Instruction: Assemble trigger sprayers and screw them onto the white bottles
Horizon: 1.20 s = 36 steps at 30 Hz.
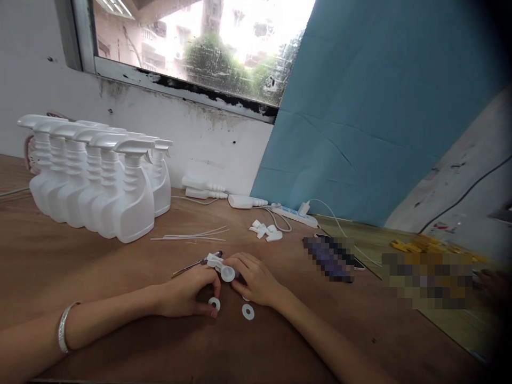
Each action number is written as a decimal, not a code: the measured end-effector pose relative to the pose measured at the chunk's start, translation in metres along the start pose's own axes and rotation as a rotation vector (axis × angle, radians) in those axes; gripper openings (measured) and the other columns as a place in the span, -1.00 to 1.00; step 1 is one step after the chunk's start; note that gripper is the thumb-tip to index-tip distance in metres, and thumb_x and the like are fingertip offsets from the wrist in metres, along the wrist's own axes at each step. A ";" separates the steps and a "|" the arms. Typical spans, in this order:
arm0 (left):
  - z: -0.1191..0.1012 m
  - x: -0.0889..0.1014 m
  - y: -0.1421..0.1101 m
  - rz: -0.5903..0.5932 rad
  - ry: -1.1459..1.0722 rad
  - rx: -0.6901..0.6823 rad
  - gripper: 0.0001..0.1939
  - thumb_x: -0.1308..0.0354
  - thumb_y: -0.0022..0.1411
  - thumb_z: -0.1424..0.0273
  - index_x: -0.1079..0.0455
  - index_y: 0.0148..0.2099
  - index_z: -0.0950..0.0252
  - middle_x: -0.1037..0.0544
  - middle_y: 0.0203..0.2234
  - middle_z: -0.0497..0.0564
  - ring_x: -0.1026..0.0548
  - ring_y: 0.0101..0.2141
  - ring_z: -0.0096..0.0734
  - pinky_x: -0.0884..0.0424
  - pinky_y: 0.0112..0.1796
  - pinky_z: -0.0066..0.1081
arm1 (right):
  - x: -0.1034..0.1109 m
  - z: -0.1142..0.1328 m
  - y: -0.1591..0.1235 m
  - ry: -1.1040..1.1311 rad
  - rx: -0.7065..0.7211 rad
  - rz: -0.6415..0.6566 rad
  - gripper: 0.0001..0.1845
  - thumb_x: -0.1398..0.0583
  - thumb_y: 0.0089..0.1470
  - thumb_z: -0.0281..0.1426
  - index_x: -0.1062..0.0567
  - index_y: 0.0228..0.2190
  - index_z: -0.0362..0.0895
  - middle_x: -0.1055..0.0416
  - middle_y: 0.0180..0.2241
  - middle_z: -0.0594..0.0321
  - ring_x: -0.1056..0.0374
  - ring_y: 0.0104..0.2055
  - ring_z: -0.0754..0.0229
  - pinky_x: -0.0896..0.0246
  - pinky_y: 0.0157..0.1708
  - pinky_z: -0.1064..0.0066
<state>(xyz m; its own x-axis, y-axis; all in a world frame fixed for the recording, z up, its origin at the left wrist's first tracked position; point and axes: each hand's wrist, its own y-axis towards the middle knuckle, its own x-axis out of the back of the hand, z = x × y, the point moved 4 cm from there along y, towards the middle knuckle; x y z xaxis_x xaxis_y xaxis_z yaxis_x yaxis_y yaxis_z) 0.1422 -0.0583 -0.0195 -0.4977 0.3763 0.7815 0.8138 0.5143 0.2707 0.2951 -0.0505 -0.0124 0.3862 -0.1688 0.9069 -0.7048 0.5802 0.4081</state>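
Note:
My left hand [191, 289] is closed in a pinch on a flat white ring washer [215, 302] just above the tabletop. My right hand [258, 278] has its fingers curled round a white plastic sprayer part [228, 274], whose round, cup-like end faces me; the rest is partly hidden by the fingers. A second white washer [248, 312] lies on the table below my right hand. Behind my left hand a thin screwdriver [196, 265] rests on the wood, close to the small white nozzle piece [214, 260] at the sprayer part's far end.
White spray bottles [134, 202] stand in rows at the left. Beyond my hands lie thin white tubes [190, 236], small white plastic pieces [266, 231] and a power strip [294, 215] with cables. At the right are a phone [358, 262], yellow items [426, 244] and another person's hand [494, 280].

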 end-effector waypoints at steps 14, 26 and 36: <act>-0.011 0.015 -0.005 -0.293 0.110 -0.209 -0.88 -0.06 0.17 0.38 -0.26 -0.36 0.33 -0.38 -0.48 -0.04 -0.26 -0.41 -0.45 -0.14 -0.32 -0.46 | -0.004 0.025 0.004 0.162 0.028 -0.035 -0.78 -0.13 -0.05 -0.40 -0.28 -0.29 -0.15 -0.32 -0.37 0.20 -0.22 -0.31 0.19 -0.16 -0.32 0.37; -0.012 0.019 -0.005 -0.296 0.019 -0.211 -0.92 0.00 0.21 0.44 -0.30 -0.28 0.33 -0.39 -0.39 0.00 -0.29 -0.34 -0.43 -0.22 -0.24 -0.42 | -0.005 0.027 0.005 0.205 0.023 -0.057 -0.80 -0.11 -0.02 -0.40 -0.26 -0.29 -0.15 -0.31 -0.38 0.20 -0.22 -0.33 0.22 -0.16 -0.34 0.40; -0.009 0.016 -0.007 -0.339 0.169 -0.164 -0.86 0.01 0.21 0.38 -0.34 -0.27 0.30 -0.30 -0.28 0.06 -0.29 -0.30 -0.41 -0.25 -0.26 -0.44 | -0.004 0.028 0.005 0.211 0.039 -0.088 -0.77 -0.12 -0.03 -0.39 -0.26 -0.27 -0.16 -0.32 -0.38 0.20 -0.23 -0.34 0.22 -0.17 -0.35 0.41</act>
<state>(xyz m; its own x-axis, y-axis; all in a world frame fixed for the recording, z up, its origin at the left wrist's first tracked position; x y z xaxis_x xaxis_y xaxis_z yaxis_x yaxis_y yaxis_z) 0.1315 -0.0625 -0.0040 -0.7003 0.0678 0.7106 0.6563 0.4525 0.6037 0.2727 -0.0692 -0.0111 0.5605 -0.0448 0.8269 -0.6836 0.5385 0.4926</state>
